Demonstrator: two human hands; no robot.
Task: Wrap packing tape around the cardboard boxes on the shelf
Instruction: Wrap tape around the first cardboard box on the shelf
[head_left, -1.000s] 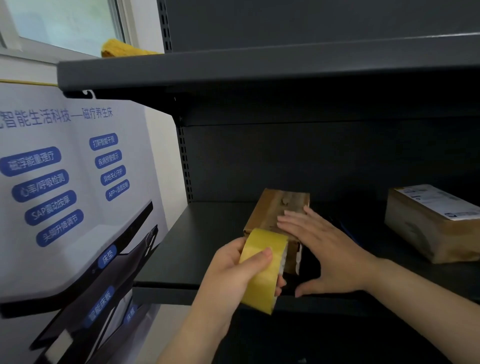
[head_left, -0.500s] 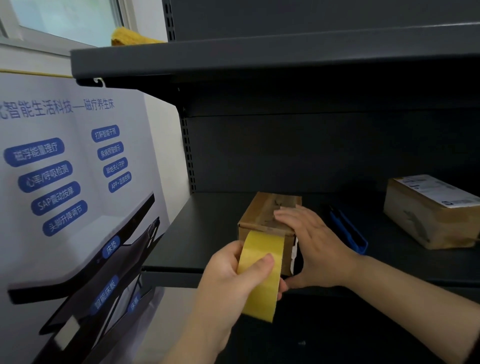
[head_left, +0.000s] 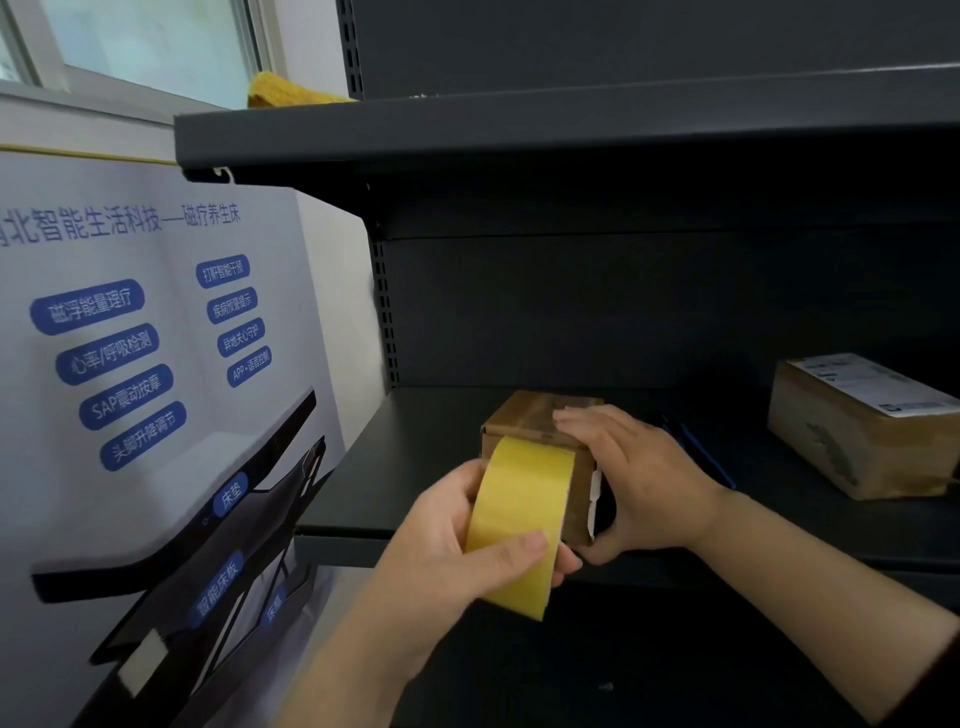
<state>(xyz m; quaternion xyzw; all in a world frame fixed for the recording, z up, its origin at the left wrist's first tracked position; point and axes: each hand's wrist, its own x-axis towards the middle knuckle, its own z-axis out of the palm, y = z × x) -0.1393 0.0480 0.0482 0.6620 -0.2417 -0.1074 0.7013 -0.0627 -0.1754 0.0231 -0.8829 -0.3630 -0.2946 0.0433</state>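
- Left hand (head_left: 457, 540) grips a roll of yellow packing tape (head_left: 519, 525), thumb curled across the roll's outer face, fingers behind it; roll held upright just in front of the shelf edge
- Top of the roll overlaps the near face of a small brown cardboard box (head_left: 540, 421); contact between tape and box cannot be judged
- Small box sits near the front edge of the dark grey metal shelf (head_left: 415, 467), left of centre
- Right hand (head_left: 639, 478) holds this box: fingers laid flat over its top, thumb hooked round the lower near corner
- A white flap or label shows on the box's right side, partly hidden by the right hand
- Larger brown cardboard box with a white printed label (head_left: 857, 426) stands further right on the same shelf, well apart from the small one
- Blue object (head_left: 701, 452) lies on the shelf behind the right hand; identity unclear
- White poster with blue labels (head_left: 145, 364) stands to the left of the shelf
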